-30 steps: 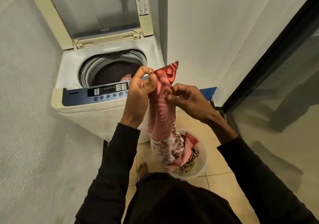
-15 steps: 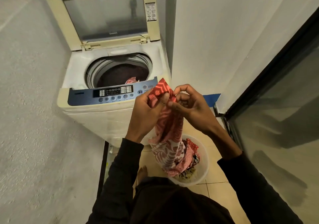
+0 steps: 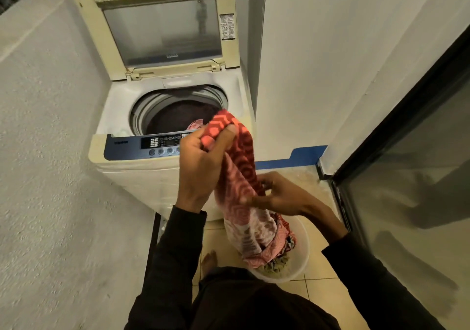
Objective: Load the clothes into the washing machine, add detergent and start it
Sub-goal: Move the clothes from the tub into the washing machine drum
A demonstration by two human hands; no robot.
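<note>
The left hand [image 3: 203,167] gripped the top end of a red and white patterned cloth [image 3: 239,177], fingers curled round the bunched fabric and raised level with the washing machine's [image 3: 132,177] control panel [image 3: 142,145]. That height looked chosen to draw the long piece up out of the tangle below so it could go over the front edge. The right hand [image 3: 277,197] was lower, pinching the same cloth partway down, probably to gather its length so it would not drag or catch. The bottom of the cloth was in the white basin [image 3: 304,253] on the tiled floor [image 3: 318,299], just beside the machine's front, close enough to lift straight across.

The basin held more laundry under the cloth: red patterned pieces and something pale greenish at the bottom, though the dim light made it hard to tell how many items. The machine's lid [image 3: 162,29] stood propped upright against the wall, leaving the drum [image 3: 175,116] open. Inside it lay dark fabric and a bit of pink cloth near the front rim, so loading seemed under way and unfinished. No detergent was visible.
</note>
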